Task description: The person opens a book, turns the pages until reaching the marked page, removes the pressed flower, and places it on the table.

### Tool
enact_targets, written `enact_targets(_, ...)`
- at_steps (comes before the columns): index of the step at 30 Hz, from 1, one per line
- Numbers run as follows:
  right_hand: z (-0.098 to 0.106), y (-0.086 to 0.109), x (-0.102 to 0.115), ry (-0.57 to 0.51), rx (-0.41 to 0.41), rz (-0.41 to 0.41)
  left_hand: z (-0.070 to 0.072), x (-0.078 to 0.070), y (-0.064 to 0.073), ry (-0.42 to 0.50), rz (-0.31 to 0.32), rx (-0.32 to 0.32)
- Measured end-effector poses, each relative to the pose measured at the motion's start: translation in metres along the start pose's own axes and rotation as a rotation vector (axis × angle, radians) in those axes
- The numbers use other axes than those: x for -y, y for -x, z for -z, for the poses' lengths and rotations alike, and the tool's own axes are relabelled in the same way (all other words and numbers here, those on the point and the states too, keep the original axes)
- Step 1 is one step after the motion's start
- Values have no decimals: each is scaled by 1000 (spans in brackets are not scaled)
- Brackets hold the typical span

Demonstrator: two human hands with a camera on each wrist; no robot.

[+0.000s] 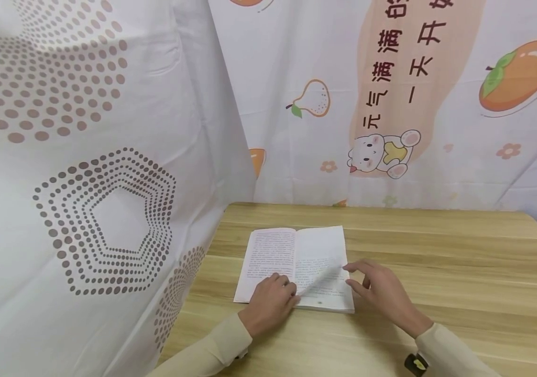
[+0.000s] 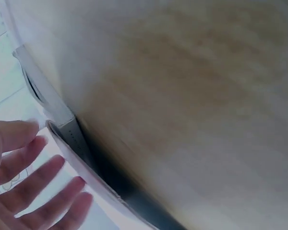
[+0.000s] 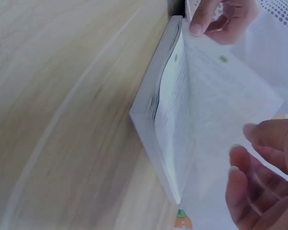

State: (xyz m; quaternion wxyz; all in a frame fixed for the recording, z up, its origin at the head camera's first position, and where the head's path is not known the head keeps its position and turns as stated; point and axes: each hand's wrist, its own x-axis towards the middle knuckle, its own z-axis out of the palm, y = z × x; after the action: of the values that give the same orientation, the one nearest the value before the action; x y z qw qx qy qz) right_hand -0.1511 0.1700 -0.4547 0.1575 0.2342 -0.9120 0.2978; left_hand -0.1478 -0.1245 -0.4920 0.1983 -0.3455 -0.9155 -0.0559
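An open book with printed pages lies on the wooden table. My left hand rests on its lower left page, fingers loosely bent, with the thumb near the bottom of the spine. One leaf on the right side stands raised at a slant, its free edge lifted off the pages beneath. Beside that leaf and the book's right edge is my right hand, its thumb and fingers apart and loosely bent. In the right wrist view, the right fingertips are close to the raised leaf with a gap between them.
The wooden table extends to the right of the book. A white curtain with dot patterns hangs along the left side. Behind the table hangs a printed cloth with fruit drawings. A dark band shows at the right sleeve.
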Motion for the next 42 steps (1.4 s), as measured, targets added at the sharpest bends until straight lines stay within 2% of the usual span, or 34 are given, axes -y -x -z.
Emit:
enact_targets(3, 0, 2, -3, -26, 70, -28, 1, 0, 2, -28, -9, -52)
enact_targets(9, -7, 8, -13, -39, 240, -19, 2, -4, 3, -147, -114, -140)
enact_targets(12, -10, 10, -16, -3, 288, -3, 1, -5, 3, -157, -137, -155)
enact_targets(15, -12, 13, -16, 18, 312, -5, 0, -5, 3, -176, -146, -144)
enact_targets(20, -13, 15, -16, 54, 320, 24, 1, -5, 4, -214, -155, -89)
enact_targets(24, -13, 15, -14, 116, 304, 92, 1, -3, 3, -219, -146, -57)
enact_targets(29, -14, 15, -13, 182, 265, 195, -2, -3, 4, -176, -127, -34)
enact_targets(33, -15, 15, -13, 196, 204, 240, -3, -6, 4, -113, -90, 11)
enact_targets(38, -13, 14, -12, 180, 142, 232, -3, -7, 3, -76, -81, 17)
enact_targets(42, -10, 13, -10, 109, 172, 143, -4, -6, 2, -77, -92, 7)
